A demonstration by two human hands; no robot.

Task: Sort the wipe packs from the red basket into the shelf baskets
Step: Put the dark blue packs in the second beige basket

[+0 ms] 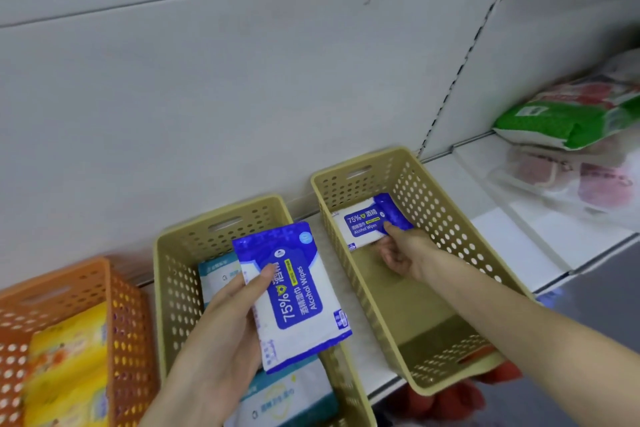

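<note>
- Wipe packs, two in play: the near pack (294, 295) sits in your left grip (225, 315), thumb curled over its face and fingers behind, above the middle basket (180, 274).
- The far pack (367, 222) is at the back end of the right basket (450, 218). Your right grip (403, 253) pinches its near edge, thumb on top. Whether it rests on the basket floor, you can't tell.
- Key relation: the right basket lies just right of the near pack, one wall over. That pack's long axis runs near-to-far, leaning slightly right, roughly along the basket's length. The far pack lies crosswise.
- Your right grip is nearer that basket but occupied, so the left probably carries its own pack across.
- Both packs are flat, soft pouches of glossy film, blue and white. The baskets are rigid perforated plastic.
- Teal packs (287, 395) fill the middle basket and yellow packs (69, 357) the orange basket (128, 305), so blue likely belongs on the right.
</note>
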